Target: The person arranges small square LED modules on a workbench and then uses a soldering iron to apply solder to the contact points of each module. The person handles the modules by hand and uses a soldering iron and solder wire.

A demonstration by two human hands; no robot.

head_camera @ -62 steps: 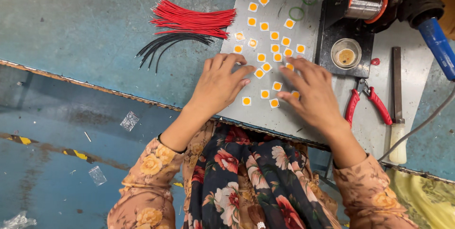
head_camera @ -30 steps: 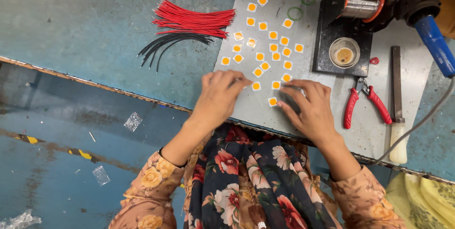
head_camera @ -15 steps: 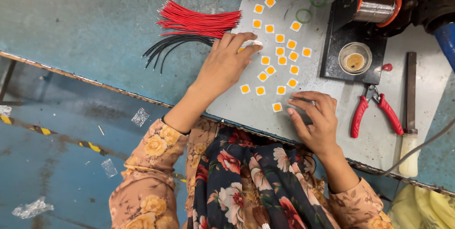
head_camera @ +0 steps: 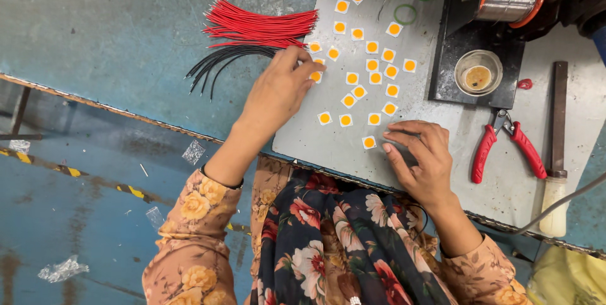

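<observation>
Pinching one small white square chip with an orange centre between my left hand's fingertips, beside the red wires, I judge it light, thin and brittle, best held by its edges, while my right hand rests curled on the grey board.

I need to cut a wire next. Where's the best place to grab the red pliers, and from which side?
Probably by the two red handles of the pliers, coming from the near table edge. They lie flat with the handles splayed toward the person and the metal head pointing away, near the black base. The right hand is closest.
</observation>
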